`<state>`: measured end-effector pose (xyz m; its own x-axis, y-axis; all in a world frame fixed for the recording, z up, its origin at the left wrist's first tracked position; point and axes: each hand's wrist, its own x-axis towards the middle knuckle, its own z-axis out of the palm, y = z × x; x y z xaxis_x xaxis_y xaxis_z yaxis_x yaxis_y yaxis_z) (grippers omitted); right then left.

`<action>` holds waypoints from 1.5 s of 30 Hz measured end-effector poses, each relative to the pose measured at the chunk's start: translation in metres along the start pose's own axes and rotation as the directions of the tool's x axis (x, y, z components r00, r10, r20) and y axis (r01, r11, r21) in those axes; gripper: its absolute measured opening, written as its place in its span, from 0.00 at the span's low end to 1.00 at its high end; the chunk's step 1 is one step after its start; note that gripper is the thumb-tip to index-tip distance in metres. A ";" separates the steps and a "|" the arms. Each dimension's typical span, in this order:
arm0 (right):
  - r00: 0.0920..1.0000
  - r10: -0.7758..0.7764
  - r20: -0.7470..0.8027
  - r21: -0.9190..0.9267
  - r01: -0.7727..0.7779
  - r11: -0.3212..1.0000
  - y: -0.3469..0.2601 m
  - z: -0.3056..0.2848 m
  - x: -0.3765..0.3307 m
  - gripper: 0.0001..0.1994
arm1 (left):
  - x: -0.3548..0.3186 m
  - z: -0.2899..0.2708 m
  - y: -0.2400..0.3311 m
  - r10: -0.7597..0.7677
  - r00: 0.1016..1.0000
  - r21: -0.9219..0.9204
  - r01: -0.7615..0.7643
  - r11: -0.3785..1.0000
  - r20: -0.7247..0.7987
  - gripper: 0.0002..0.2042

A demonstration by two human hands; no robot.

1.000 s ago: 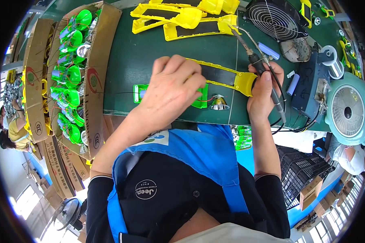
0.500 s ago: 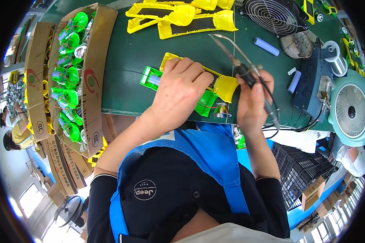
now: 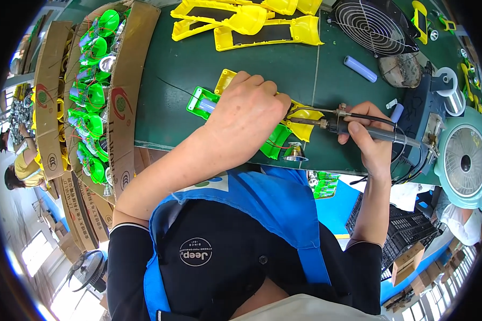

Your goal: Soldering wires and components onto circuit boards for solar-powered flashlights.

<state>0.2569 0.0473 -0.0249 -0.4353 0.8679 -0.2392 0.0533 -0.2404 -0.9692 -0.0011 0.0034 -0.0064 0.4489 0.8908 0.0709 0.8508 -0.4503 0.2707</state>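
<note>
A yellow and green moulded-plastic housing lies on the dark green tabletop, mostly under the left hand. One green end with a pale cylindrical cell pokes out to the left of the hand, and a yellow tip and a green flap with thin red wires show to its right. The left hand's grip is closed down over the housing, pressing it to the tabletop. The right hand has its grip wrapped shut around a dark-handled soldering iron, whose metal tip points at the housing's yellow end. A small shiny metal cone sits just below the housing. Left of the housing, brown cardboard boxes with red and green oval printed marks hold rows of green plastic parts. Beyond the housing lie more yellow plastic shells.
</note>
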 end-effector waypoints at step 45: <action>0.736 -0.540 -0.409 -0.113 0.546 0.830 0.046 0.066 -0.006 0.23 | -0.004 -0.008 0.002 0.001 1.000 0.009 -0.001 1.000 -0.028 0.06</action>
<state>0.2027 0.0026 -0.0647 0.0183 0.9460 0.3236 -0.0923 0.3238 -0.9416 -0.0037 -0.0005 0.0017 0.4422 0.8916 0.0978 0.8529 -0.4518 0.2617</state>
